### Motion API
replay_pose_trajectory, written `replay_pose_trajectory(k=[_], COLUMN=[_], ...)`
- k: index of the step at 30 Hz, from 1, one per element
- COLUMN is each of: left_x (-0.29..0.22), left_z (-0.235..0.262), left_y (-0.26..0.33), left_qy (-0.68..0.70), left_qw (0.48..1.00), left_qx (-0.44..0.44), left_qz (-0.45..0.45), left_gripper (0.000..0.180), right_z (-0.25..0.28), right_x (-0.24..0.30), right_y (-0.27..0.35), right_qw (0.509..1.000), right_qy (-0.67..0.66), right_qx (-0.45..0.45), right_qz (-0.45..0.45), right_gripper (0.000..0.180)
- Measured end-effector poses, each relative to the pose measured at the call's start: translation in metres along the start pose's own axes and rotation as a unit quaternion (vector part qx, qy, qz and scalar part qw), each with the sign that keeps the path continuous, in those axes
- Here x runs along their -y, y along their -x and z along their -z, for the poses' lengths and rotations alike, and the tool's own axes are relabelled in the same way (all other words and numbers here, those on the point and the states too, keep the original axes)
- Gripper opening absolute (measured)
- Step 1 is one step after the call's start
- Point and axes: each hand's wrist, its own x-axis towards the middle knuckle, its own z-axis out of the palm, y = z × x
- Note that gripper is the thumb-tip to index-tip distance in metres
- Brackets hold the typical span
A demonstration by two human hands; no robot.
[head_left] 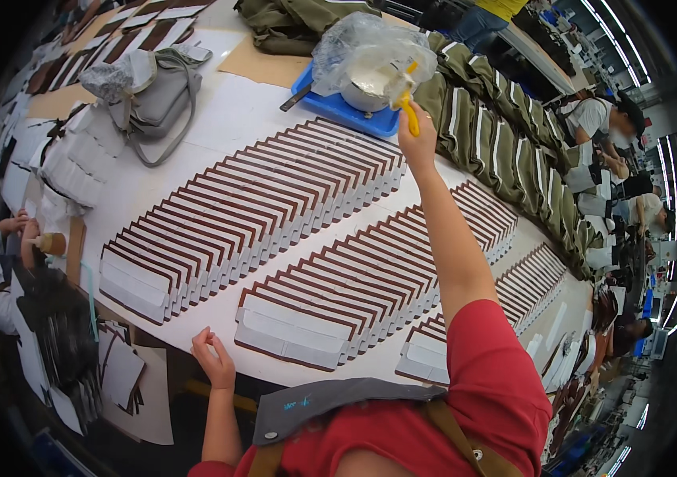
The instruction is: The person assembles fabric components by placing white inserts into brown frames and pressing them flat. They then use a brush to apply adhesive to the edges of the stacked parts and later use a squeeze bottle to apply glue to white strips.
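Observation:
My right hand (417,141) is stretched far over the table, closed round the yellow handle of a small glue roller (402,95). The roller's pale head is at the rim of a white tub (368,86) of whitish paste, wrapped in clear plastic and standing on a blue tray (330,106). My left hand (213,359) is at the table's front edge with loosely bent fingers and nothing in it. Nearest to it are overlapping rows of white panels with brown edges: a left row (219,215), a middle row (338,286) and a right row (525,286).
A flat dark-handled tool (296,98) rests on the tray's left rim. Olive fabric pieces with white strips (489,127) are heaped along the right. A grey bag (156,99) and white stacks (76,163) are at the left. Other people sit at both sides.

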Motion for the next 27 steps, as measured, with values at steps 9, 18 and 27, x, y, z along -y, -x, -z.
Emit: replay_pose_trajectory(k=[9,18,27], left_x=[-0.079,-0.187,-0.244], left_z=[-0.034,-0.148,-0.263], left_y=[-0.008,-0.035,-0.048], left_qy=[0.072,0.099,0.031], left_qw=[0.985,0.905,0.872], left_qx=[0.077,0.278,0.293], left_qz=[-0.138,-0.307,-0.391], left_gripper=[0.023,0.022,0.037], right_z=[0.047,0.221,0.257], right_x=[-0.031,-0.075,-0.083], right_y=[0.023,0.068,0.125], right_qw=[0.836,0.588,0.958], right_qy=[-0.383,-0.664,-0.077], right_qx=[-0.029,-0.004,0.100], right_qz=[-0.391,-0.462,-0.259], right_gripper=[0.029,0.040,0.020])
